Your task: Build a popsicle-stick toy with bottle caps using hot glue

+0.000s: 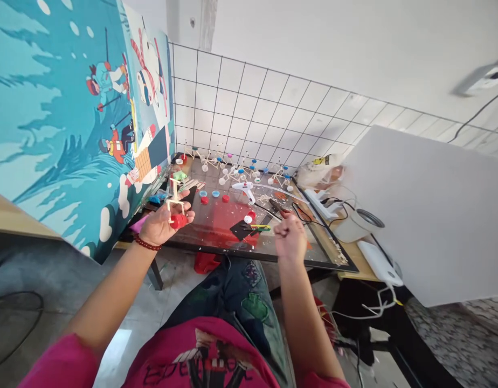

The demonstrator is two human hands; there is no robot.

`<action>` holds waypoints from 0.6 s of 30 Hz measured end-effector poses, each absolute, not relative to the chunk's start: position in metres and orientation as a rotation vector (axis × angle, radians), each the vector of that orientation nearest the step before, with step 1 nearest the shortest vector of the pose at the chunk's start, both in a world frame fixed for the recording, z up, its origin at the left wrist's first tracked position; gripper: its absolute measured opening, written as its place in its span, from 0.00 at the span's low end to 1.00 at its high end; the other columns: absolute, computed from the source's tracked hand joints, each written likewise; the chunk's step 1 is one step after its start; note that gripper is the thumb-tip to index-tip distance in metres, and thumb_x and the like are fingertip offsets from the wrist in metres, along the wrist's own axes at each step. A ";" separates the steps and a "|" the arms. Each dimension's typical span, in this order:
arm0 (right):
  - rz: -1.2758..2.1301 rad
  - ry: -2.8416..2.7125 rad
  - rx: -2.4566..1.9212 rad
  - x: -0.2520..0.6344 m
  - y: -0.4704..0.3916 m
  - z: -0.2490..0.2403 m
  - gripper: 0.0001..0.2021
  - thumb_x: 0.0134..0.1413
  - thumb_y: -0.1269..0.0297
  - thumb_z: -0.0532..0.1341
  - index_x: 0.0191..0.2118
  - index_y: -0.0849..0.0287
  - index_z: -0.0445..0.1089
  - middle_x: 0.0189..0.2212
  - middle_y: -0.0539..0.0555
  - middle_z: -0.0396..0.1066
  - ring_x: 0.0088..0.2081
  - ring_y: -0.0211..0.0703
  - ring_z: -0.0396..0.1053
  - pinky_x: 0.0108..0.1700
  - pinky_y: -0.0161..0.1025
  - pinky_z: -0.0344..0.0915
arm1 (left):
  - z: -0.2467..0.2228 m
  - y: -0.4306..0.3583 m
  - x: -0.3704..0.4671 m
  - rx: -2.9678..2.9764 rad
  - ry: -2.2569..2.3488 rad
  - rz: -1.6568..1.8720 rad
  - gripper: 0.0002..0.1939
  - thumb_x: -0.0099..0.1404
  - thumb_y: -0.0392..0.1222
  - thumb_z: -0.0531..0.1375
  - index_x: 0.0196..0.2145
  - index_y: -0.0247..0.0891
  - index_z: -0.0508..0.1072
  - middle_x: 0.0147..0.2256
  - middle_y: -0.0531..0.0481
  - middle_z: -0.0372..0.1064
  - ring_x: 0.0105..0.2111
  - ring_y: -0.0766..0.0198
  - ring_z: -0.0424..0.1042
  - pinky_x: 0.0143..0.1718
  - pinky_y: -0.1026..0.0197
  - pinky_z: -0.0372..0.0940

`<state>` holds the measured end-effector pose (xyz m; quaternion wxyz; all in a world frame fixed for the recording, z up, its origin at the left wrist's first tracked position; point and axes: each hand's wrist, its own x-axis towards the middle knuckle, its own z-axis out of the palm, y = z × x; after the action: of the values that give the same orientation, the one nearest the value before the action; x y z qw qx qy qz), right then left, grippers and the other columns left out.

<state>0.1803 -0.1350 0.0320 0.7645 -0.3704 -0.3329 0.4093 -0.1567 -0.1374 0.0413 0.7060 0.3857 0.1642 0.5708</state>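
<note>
My left hand (162, 222) is at the left of the table, palm up, with its fingers curled around a small model. The model is a pale wooden-stick frame (175, 200) joined to a red bottle cap (178, 221). Over the table's front right, my right hand (290, 237) is closed in a fist; whatever its fingers may hold is hidden. Just beyond that fist, dark-jawed pliers with red handles (284, 212) point away. A white glue gun (244, 190) lies farther back. Left of my right hand are a green-and-yellow pen-like tool (260, 227) and a white cap (248, 220).
Several stick-and-cap models (241, 171) stand along the back by a wire grid (253, 102). Loose red caps (225, 199) and blue caps (215, 194) lie mid-table. A printed panel (71, 118) borders the left. Cables, a power strip (322, 205) and a white roll (356, 223) are right.
</note>
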 end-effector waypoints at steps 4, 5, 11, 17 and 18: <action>0.655 -0.508 -0.763 0.213 -0.141 0.034 0.12 0.53 0.57 0.66 0.30 0.58 0.65 0.16 0.39 0.54 0.17 0.27 0.47 0.22 0.28 0.52 | 0.041 -0.145 -0.157 0.876 0.401 1.286 0.41 0.46 0.47 0.72 0.59 0.44 0.68 0.38 0.49 0.72 0.40 0.57 0.74 0.45 0.53 0.71; 0.633 -0.516 -0.763 0.214 -0.144 0.036 0.11 0.55 0.57 0.65 0.30 0.58 0.65 0.16 0.40 0.54 0.17 0.28 0.47 0.22 0.28 0.52 | 0.042 -0.146 -0.158 0.903 0.428 1.285 0.40 0.47 0.46 0.71 0.58 0.44 0.69 0.38 0.49 0.71 0.40 0.56 0.75 0.46 0.52 0.71; 0.680 -1.042 -0.836 0.154 -0.167 0.043 0.13 0.47 0.64 0.71 0.40 0.52 0.72 0.32 0.48 0.70 0.24 0.32 0.60 0.24 0.30 0.60 | 0.063 -0.153 -0.149 1.074 0.521 1.232 0.36 0.48 0.39 0.71 0.56 0.41 0.69 0.38 0.51 0.69 0.42 0.53 0.76 0.49 0.47 0.70; 1.435 -1.583 -0.551 0.022 -0.177 0.016 0.40 0.38 0.56 0.75 0.59 0.51 0.62 0.39 0.48 0.73 0.28 0.35 0.68 0.29 0.35 0.67 | 0.086 -0.163 -0.117 1.081 0.378 1.098 0.42 0.46 0.46 0.72 0.58 0.42 0.67 0.37 0.49 0.70 0.40 0.51 0.76 0.45 0.47 0.71; 1.479 -1.567 -0.532 0.015 -0.179 0.013 0.31 0.42 0.53 0.73 0.53 0.54 0.67 0.32 0.46 0.72 0.27 0.35 0.67 0.29 0.35 0.67 | 0.088 -0.162 -0.115 1.089 0.381 1.080 0.42 0.45 0.46 0.72 0.58 0.42 0.67 0.36 0.49 0.70 0.40 0.51 0.76 0.45 0.47 0.71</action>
<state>0.0149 -0.1794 0.0128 0.4449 -0.2146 -0.6323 0.5969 -0.1145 -0.1621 0.0879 0.7036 0.4896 0.1715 0.4856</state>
